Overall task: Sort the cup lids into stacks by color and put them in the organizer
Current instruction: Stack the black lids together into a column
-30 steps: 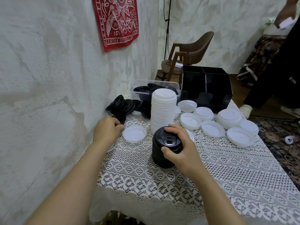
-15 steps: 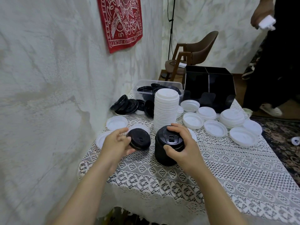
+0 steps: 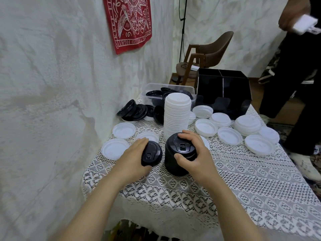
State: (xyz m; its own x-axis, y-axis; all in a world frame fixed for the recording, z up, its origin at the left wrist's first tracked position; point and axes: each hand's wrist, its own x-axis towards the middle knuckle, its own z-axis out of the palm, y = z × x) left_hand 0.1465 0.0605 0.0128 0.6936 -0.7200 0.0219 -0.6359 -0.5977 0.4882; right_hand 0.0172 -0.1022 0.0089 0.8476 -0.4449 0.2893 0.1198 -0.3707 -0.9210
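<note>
Head view: left hand (image 3: 132,159) grips one black lid (image 3: 152,155). Its fingers (image 3: 141,141) curl over the far edge and the palm wraps the left side. Lid is tipped, top face and sip tab toward the camera. Can't tell if its low edge touches the table (image 3: 225,188).

Right hand (image 3: 196,157) clamps the top of the black stack (image 3: 173,164), fingers (image 3: 186,136) hooked over the far rim, thumb on the near rim. Stack stands upright on the table.

Key relation: black stack is just right of the left fingers. Lid edge is close against the stack wall; touching or not, can't tell. Lid sits a bit below the stack's top. Stack axis is vertical and the lid face is tilted off it, so I judge the lid needs levelling, then a short lift right onto the top. Left hand is nearer and already has it. Right fingers cover part of the top, so they likely must slide down or release first, or the lid lands on knuckles.

Tall white stack (image 3: 177,115) is just beyond the right fingers, the black organizer (image 3: 224,91) farther beyond. Loose white lids (image 3: 229,138) lie right of the right fingers. Loose black lids (image 3: 137,110) and a clear tub (image 3: 152,87) lie beyond the left fingers. Neither stack is in the organizer yet, so sorting looks far from done.
</note>
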